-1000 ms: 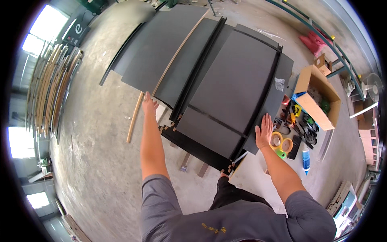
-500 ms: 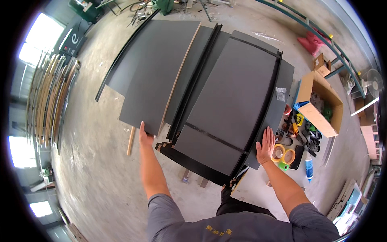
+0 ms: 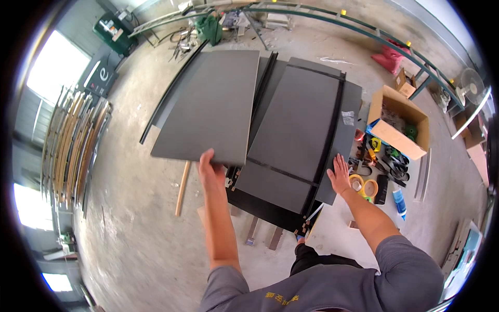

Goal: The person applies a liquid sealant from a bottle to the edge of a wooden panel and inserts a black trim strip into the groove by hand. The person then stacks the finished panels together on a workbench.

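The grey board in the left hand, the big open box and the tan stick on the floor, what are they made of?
Board: perhaps coated wood, matte grey; its face looks even, with a thin pale edge, though I can't be sure.
Box: cardboard, dull brown, with stiff folding flaps.
Stick: probably bare wood, from its tan colour.

wide grey panel [image 3: 208, 109] slanting at the left, narrow grey panel [image 3: 349, 143] showing at the right.
the wide grey panel is looking smooth, matte and four-cornered, its right edge showing a thin pale line; its near edge is perhaps standing raised, though the fisheye bend is making tilt hard to judge. the narrow grey panel is lying flat, showing as a long strip beside a black frame [image 3: 331, 132].
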`<state>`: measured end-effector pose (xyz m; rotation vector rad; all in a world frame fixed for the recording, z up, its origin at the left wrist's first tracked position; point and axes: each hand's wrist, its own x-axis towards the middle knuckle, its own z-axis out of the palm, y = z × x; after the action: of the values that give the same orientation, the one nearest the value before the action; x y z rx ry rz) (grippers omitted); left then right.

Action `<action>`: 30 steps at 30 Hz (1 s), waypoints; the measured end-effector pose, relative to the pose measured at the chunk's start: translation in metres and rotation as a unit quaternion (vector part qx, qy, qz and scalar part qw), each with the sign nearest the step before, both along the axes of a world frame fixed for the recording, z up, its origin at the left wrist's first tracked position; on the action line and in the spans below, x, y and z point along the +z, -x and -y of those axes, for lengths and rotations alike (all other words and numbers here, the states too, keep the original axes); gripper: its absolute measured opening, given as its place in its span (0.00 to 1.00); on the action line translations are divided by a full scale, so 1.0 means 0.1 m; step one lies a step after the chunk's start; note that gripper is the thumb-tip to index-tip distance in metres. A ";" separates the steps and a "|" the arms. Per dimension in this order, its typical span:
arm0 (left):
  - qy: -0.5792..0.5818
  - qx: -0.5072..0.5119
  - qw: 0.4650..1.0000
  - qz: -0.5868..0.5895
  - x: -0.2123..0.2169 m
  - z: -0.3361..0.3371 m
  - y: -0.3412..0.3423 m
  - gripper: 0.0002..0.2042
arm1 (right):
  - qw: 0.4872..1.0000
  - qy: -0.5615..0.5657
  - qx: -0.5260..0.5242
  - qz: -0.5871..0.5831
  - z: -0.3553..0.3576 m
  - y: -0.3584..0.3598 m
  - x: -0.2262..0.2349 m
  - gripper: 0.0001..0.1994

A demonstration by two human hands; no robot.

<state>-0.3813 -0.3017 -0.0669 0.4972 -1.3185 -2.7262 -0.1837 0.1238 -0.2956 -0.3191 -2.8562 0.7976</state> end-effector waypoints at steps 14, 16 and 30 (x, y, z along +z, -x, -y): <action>0.017 -0.109 0.993 -0.054 1.61 0.61 -3.39 0.34 | 0.346 0.901 0.080 -0.248 0.32 0.24 3.04 0.38; -0.002 -0.140 0.989 -0.055 1.08 1.17 -3.31 0.35 | 0.369 0.880 0.089 -0.284 0.15 -0.26 3.26 0.36; 0.102 -0.440 0.892 0.013 1.90 -1.94 -3.34 0.34 | 0.633 0.538 0.103 -0.546 -2.40 -5.73 4.12 0.29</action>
<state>-0.0473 -0.1075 0.1231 -0.1497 -2.2403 -3.1301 0.3892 0.3637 0.1161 0.3251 -1.0424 1.8220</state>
